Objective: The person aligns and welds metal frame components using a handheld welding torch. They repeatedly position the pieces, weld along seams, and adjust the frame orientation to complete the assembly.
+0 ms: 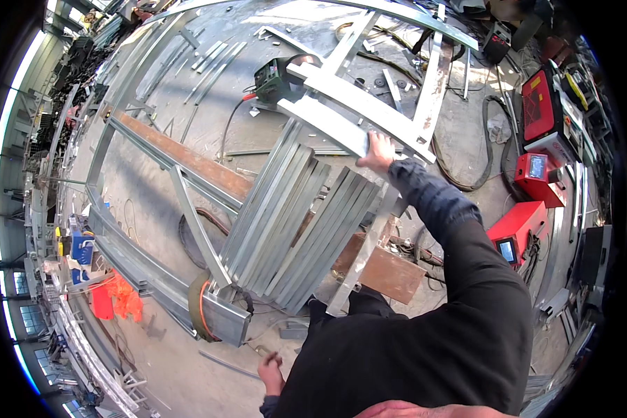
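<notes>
With my right arm stretched forward, my right hand (pixel 379 152) grips the near right end of a bright silver metal tube (pixel 322 124). That tube lies alongside a longer silver beam (pixel 369 108) of a metal frame. Below it, a row of grey metal tubes (pixel 279 216) rests side by side, sloping toward my body. My left hand (pixel 272 374) hangs low at my left side, away from the tubes. Its fingers are curled, and what they hold, if anything, I cannot make out. A green power tool with a round disc (pixel 275 78) stands just beyond the silver tube's far end.
Red machines (pixel 515 230) with small screens stand on the right, with a thick dark hose (pixel 491 150) nearby. A long steel frame (pixel 167 261) runs along the left. Cut metal strips (pixel 212 59) lie on the far floor. A rusty brown plate (pixel 383 268) is by my legs.
</notes>
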The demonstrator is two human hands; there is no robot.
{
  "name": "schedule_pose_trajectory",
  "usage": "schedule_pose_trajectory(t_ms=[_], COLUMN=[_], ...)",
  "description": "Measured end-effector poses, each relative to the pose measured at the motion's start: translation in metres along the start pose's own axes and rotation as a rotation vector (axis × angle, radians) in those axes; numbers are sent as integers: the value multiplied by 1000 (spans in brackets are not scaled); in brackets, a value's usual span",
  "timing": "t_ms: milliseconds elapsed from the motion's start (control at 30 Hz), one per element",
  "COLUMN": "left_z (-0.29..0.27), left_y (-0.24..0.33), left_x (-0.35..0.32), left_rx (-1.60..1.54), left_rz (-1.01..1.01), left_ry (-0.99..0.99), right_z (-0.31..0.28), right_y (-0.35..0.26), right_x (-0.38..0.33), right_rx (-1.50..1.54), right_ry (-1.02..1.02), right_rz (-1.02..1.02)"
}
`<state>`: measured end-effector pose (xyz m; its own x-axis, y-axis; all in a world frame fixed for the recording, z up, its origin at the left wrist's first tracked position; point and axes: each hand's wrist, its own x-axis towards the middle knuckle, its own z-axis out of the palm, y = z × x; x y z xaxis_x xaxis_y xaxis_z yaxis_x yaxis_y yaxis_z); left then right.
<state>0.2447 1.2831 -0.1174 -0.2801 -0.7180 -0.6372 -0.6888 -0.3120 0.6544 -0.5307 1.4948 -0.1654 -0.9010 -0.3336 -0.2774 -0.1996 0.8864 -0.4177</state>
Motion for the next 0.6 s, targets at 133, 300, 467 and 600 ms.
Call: schedule_pose_trajectory(t_ms=[133,300,467,600], left_z=[110,250,265,247], left_y=[184,282,289,280], left_x=[27,49,38,42], left_rx=[-45,-565,-786,-846], left_rz=[278,238,49,-71], left_ry=[-327,-889,-975,-960], right_z=[-3,-39,-13,-16], right_y=[-5,-83,-111,-113], right_x=[-88,-216,-268,-236], right_rx=[339,725,570,288], right_ry=[-83,-442,-446,-785], right_rz=[-273,-366,-539,-678])
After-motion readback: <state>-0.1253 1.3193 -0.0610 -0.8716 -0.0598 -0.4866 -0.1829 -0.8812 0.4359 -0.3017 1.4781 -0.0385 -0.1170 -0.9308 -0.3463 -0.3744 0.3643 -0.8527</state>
